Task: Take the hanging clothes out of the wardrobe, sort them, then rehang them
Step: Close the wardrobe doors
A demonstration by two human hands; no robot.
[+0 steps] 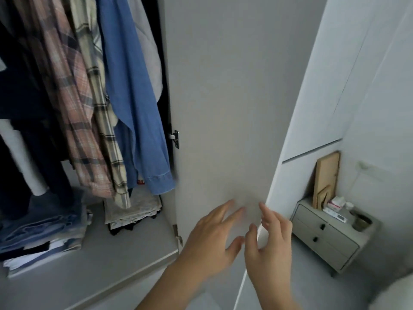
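Observation:
The wardrobe stands open at the left, with its white door [223, 97] swung out in the middle of the view. Inside hang a blue denim shirt [134, 97], a cream plaid shirt [100, 104], a pink plaid shirt [69, 90] and dark garments [26, 90]. My left hand [212, 238] is spread, fingers apart, against the lower inner face of the door. My right hand [272, 242] is at the door's free edge, fingers apart, thumb on the near side. Neither hand holds clothing.
Folded jeans [44, 224] and a pile of folded light and dark clothes [134, 209] lie on the wardrobe shelf [125, 253]. A small grey two-drawer cabinet [328, 240] stands at the right against the wall, with a wooden board [326, 177], boxes and a cup on it.

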